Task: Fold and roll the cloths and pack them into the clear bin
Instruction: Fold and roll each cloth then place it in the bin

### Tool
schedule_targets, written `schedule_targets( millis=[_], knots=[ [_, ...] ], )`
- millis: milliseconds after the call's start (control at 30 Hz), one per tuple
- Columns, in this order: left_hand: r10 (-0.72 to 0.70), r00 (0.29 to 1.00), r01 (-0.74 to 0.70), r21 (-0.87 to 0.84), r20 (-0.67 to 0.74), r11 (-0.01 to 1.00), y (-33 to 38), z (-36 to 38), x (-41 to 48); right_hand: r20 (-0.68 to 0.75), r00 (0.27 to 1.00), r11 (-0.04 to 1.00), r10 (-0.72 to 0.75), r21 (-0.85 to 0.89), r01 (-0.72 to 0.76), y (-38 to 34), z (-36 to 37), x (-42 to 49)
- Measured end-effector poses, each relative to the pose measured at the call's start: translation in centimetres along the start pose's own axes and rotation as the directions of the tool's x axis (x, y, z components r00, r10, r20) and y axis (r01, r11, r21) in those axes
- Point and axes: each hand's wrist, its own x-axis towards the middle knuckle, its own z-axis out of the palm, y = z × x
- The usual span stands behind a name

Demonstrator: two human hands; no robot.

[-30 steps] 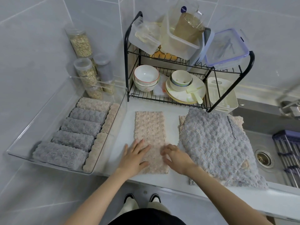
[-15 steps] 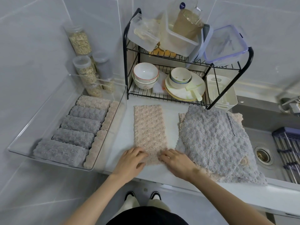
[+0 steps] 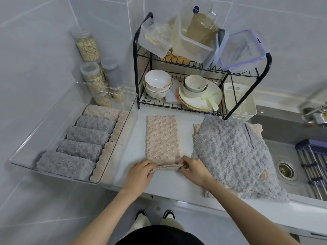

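Now, left hand [image 3: 139,172] and right hand [image 3: 192,167] pinching beige cloth [image 3: 161,138] near edge, between them

Your view is bright and evenly lit, with soft, cool light and only faint shadows. Around your grip on the cloth [image 3: 161,138] all is sharp. Far right of it the tap [image 3: 316,114] smears into blur; far left the tiles [image 3: 35,50] bow with lens distortion.

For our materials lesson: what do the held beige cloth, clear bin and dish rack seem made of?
Beige cloth: soft bumpy pile, probably microfibre. Clear bin: glossy see-through walls, likely plastic. Dish rack: thin black bars, likely coated metal.
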Motion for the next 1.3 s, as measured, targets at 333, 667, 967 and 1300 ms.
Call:
schedule_targets(
  millis=[333, 667, 967, 1300],
  knots=[
    [-0.241, 0.970, 0.240, -0.183, 0.019, 0.953, -0.3, -1.2, 1.4, -0.039, 0.998, 0.997, 0.047, 0.056, -0.045, -0.3, 0.6, -0.1],
    [-0.398, 0.915, 0.401, -0.287, 0.070, 0.870, -0.3, -1.4, 1.8, -0.083, 0.972, 0.970, 0.219, 0.131, -0.207, -0.8, 1.4, 0.8],
    [-0.544, 0.838, 0.540, -0.191, 0.039, 0.820, 0.0, -1.5, 2.4, -0.167, 0.919, 0.933, 0.358, 0.027, -0.358, -1.0, 2.1, 2.4],
    [-0.617, 0.787, 0.611, -0.164, 0.013, 0.775, 0.2, -1.3, 2.9, -0.281, 0.885, 0.840, -0.371, -0.507, 0.191, -2.3, 2.7, 3.2]
  ],
)
